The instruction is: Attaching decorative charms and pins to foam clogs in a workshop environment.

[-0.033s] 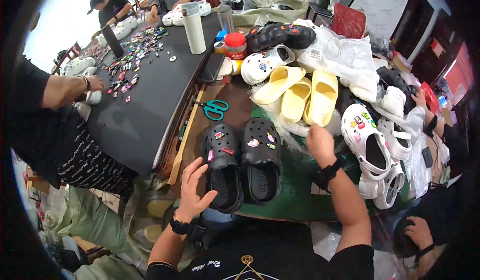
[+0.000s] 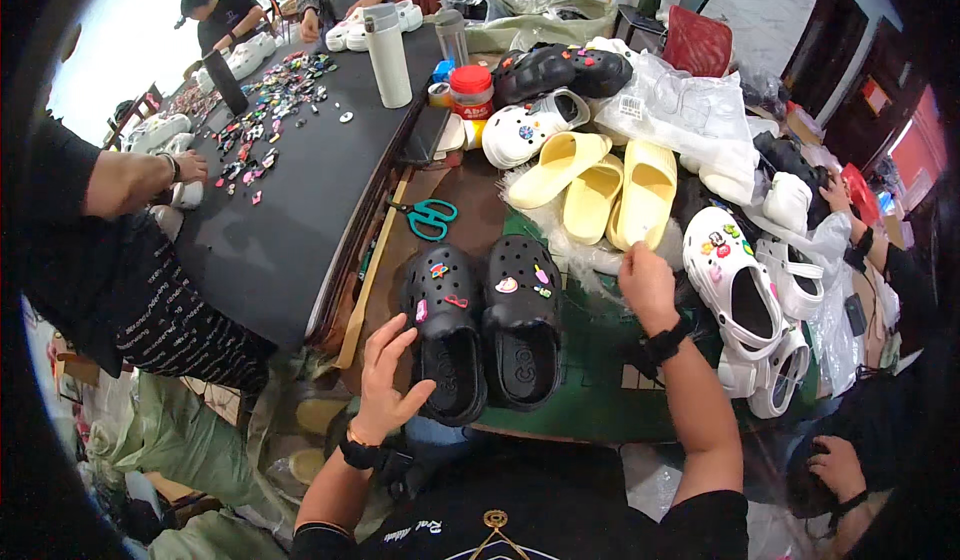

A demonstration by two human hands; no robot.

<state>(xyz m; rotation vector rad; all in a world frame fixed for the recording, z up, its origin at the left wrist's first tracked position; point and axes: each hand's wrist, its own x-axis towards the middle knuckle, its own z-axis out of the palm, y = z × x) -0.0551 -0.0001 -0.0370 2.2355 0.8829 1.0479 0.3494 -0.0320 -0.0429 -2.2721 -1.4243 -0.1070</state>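
A pair of black clogs stands side by side before me, the left clog (image 2: 447, 345) and the right clog (image 2: 523, 330) both dotted with small colourful charms. My left hand (image 2: 388, 375) is beside the left clog's outer side, fingers spread, fingertips close to its edge. My right hand (image 2: 650, 285) is closed, its fingertips at the near end of a yellow slide (image 2: 644, 195). Whatever is between those fingers is hidden. Two more yellow slides, one at the left (image 2: 560, 168) and one in the middle (image 2: 593, 200), lie alongside on crumpled clear plastic.
White charm-covered clogs (image 2: 735, 280) lie at the right. Teal-handled scissors (image 2: 430, 220) rest beyond the black clogs. On the dark table (image 2: 300, 210) are scattered charms (image 2: 250, 150) and a white bottle (image 2: 386, 60). Co-workers' hands show at left (image 2: 188, 168) and right (image 2: 838, 465).
My right hand has shifted slightly to the right, and its fingers have changed position a little at the slide's near end. My left hand and the black clogs stay practically still.
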